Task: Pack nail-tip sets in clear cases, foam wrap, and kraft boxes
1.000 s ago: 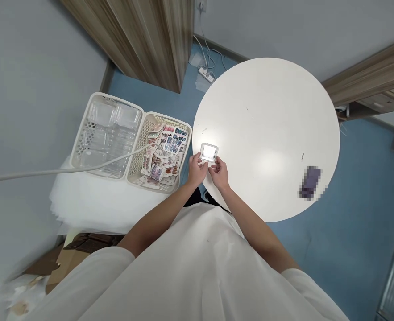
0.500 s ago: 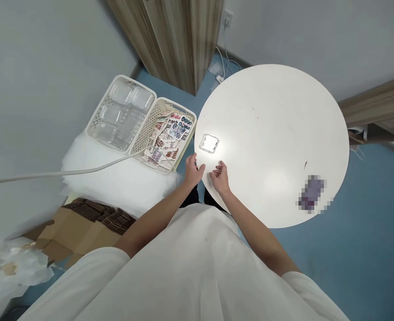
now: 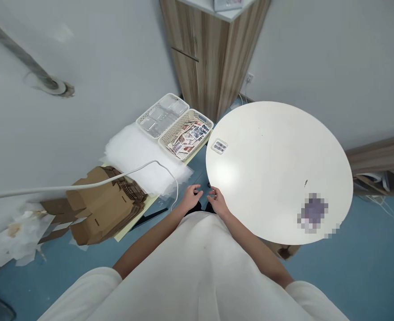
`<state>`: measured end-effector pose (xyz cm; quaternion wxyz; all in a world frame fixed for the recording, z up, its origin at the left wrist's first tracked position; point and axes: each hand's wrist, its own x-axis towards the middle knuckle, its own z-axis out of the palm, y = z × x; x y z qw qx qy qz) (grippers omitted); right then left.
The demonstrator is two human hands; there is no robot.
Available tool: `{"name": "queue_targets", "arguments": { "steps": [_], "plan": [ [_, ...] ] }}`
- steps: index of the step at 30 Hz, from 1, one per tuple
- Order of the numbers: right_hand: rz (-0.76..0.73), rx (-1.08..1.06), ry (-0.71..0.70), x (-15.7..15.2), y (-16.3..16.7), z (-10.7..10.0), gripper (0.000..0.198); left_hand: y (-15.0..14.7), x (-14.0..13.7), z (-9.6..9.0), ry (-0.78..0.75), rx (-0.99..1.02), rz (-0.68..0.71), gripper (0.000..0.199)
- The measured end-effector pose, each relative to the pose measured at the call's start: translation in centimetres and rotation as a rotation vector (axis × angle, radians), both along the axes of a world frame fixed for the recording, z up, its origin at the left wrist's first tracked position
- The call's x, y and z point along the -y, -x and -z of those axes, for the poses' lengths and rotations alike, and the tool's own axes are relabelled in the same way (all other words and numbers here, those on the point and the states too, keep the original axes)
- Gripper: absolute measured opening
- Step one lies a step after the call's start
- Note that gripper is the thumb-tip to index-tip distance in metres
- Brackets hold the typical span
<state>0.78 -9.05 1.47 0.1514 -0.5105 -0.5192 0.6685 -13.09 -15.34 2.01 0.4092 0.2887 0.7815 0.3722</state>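
My left hand (image 3: 191, 197) hangs in front of my body, left of the round table's near edge, with its fingers slightly curled and apart. Close beside it on the right, my right hand (image 3: 218, 201) is at the table's edge, also loosely curled. Neither one holds anything. A small clear case (image 3: 219, 146) lies on the white round table (image 3: 277, 156) near its left rim, beyond both hands. Inside it are rows of small dark oval pieces that look like press-on nails.
Left of the table, a basket (image 3: 161, 137) holds patterned nail cards, beside another basket (image 3: 139, 121) of clear plastic boxes. White sheets (image 3: 133, 147) and folded brown cartons (image 3: 106, 205) lie nearer. A white cable (image 3: 116, 176) crosses there. A pixelated purple item (image 3: 313, 211) sits on the table's right.
The view has tilted up, showing more of the cabinet and wall. Both hands have drawn back from the case toward my body. The case's dark pieces now show where glare was.
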Motion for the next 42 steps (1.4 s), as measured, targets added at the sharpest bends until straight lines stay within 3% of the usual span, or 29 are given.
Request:
{"name": "queue_targets", "arguments": {
  "steps": [7,14,19,26,30,34,38,42],
  "plan": [
    [-0.179,-0.056,-0.048,0.4,1.1,-0.8,0.034,1.8,1.4,-1.1,-0.106,-0.021,-0.172,0.036],
    [-0.322,-0.096,-0.107,1.3,6.9,-2.0,0.034,6.4,5.9,-2.3,-0.202,-0.087,-0.367,0.034],
    [-0.492,-0.041,-0.140,3.7,10.2,-0.8,0.035,9.7,10.3,-2.2,-0.193,-0.131,-0.475,0.026],
    [-0.715,0.146,-0.201,6.4,10.8,0.5,0.032,11.8,13.5,-0.9,-0.166,-0.059,-0.476,0.028],
    [-0.767,0.245,-0.298,5.0,12.0,0.0,0.033,12.5,12.7,0.2,-0.150,-0.010,-0.467,0.030],
    [-0.784,0.355,-0.395,2.5,14.4,-0.2,0.039,12.9,10.0,1.0,-0.112,0.019,-0.472,0.033],
    [-0.860,0.382,-0.530,0.3,18.2,-0.1,0.045,14.2,7.0,1.1,-0.094,0.052,-0.417,0.036],
    [-0.901,0.379,-0.620,-1.7,22.5,1.0,0.057,17.1,4.3,1.5,-0.092,0.113,-0.481,0.039]
  ]
}}
